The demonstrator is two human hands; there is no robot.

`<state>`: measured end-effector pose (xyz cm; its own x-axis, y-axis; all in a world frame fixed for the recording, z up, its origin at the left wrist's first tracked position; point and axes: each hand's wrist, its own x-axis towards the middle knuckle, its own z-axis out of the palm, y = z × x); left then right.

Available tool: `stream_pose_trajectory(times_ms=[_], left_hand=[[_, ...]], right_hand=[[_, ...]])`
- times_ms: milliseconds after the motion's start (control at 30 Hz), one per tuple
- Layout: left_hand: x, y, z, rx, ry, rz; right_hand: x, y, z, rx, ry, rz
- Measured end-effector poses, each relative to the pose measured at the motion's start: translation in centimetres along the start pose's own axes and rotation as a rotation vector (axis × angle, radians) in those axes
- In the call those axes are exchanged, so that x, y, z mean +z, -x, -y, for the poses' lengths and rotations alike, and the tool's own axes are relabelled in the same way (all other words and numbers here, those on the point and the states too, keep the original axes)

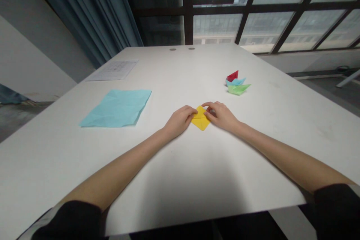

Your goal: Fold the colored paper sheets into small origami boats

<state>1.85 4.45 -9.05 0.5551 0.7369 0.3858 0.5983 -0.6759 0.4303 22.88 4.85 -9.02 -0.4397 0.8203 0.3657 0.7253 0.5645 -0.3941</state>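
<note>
A small piece of yellow origami paper (201, 123), folded into a diamond with a crease across its middle, lies on the white table. At its left corner, my left hand (180, 119) grips the edge with closed fingers. My right hand (222, 117) holds the right side: the thumb rests on the paper, and the curved index finger reaches its top corner. The undersides of the fingers are hidden. Beyond my right hand, three folded paper boats stand close together: a red boat (232, 76), a light blue boat (236, 81) and a green boat (238, 89).
A light blue cloth or paper sheet (116, 108) lies flat to the left on the white table (180, 180). Farther back is a printed sheet (114, 70). Two round discs (191, 48) sit at the far edge, before a blue curtain (87, 11) and windows.
</note>
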Motion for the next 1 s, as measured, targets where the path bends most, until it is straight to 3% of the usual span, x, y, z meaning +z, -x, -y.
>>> stream_pose_trajectory(times_ms=[200,533,800,1000], left_hand=[[0.1,0.0,-0.1,0.061,-0.220,0.056],[-0.7,-0.2,-0.3,0.101,-0.341,0.181],[-2.2,0.2,0.5,0.097,-0.344,0.191],[-2.1,0.6,1.0,0.119,-0.270,0.173]], right_hand=[[0.2,0.1,-0.2,-0.098,0.075,0.018],[0.0,-0.1,-0.5,-0.097,0.094,0.057],[-0.6,0.3,-2.1,-0.085,0.093,0.091],[-0.6,0.4,-2.2,-0.077,0.067,0.082]])
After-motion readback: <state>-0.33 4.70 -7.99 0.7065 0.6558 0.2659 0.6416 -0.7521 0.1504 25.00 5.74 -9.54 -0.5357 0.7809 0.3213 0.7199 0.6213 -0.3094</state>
